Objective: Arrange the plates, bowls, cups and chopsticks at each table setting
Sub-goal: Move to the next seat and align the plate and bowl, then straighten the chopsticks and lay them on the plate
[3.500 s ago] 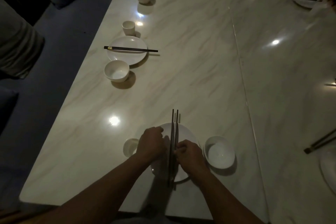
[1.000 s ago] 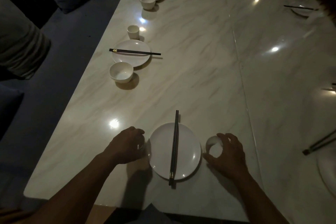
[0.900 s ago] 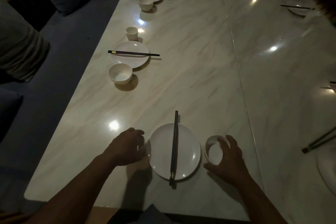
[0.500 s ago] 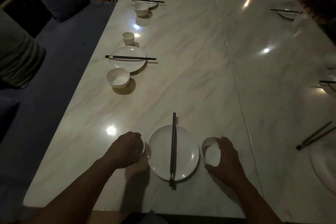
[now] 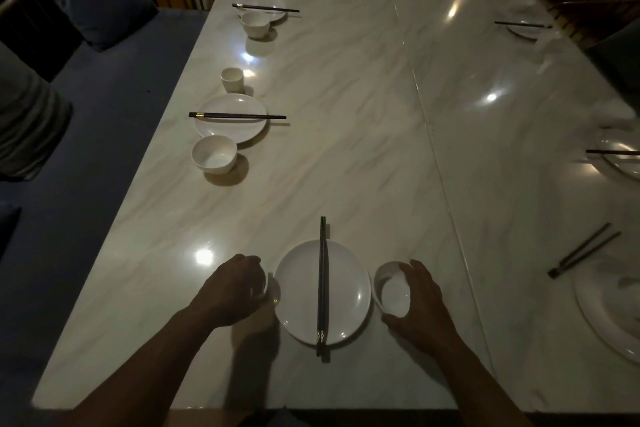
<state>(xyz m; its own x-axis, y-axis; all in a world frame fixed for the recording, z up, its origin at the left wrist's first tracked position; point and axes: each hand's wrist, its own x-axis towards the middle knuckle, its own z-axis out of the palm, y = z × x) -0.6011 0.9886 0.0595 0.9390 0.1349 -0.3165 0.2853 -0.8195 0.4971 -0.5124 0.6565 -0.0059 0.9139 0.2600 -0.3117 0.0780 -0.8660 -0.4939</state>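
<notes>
Left hand (image 5: 232, 289) curled round cup (image 5: 264, 282), at 9 o'clock of plate (image 5: 346, 291). Right hand (image 5: 420, 302) grips bowl (image 5: 391, 293), at 3 o'clock of plate. Chopsticks (image 5: 322, 284) lie across plate, pointing to 12.

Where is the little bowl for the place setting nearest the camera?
The bowl sits low in the head view, just right of the nearest plate, with the right hand curled round its right side.
</notes>
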